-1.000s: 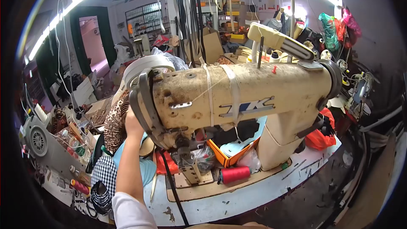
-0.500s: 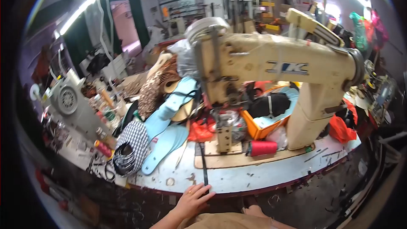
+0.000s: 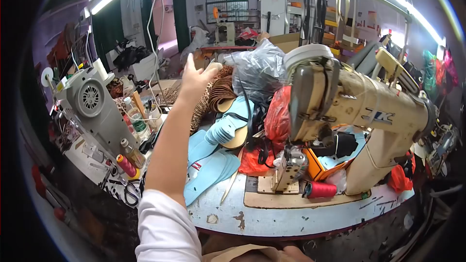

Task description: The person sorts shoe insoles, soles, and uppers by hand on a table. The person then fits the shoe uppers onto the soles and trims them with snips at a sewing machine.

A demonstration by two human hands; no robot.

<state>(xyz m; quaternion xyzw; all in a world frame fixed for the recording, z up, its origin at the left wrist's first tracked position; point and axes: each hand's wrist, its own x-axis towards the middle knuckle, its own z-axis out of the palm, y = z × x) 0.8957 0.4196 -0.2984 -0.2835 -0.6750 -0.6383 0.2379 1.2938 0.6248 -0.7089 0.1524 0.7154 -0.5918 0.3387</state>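
While the left hand (image 3: 196,80) is outstretched (whether gripping, I cannot tell), leopard-print insoles (image 3: 222,92) lie just right of it, light-blue insoles (image 3: 216,167) beside its forearm; the right hand (image 3: 293,253) barely shows, its hold unclear.

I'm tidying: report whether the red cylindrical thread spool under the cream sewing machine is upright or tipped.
Tipped: the red thread spool lies sideways, its length roughly horizontal.
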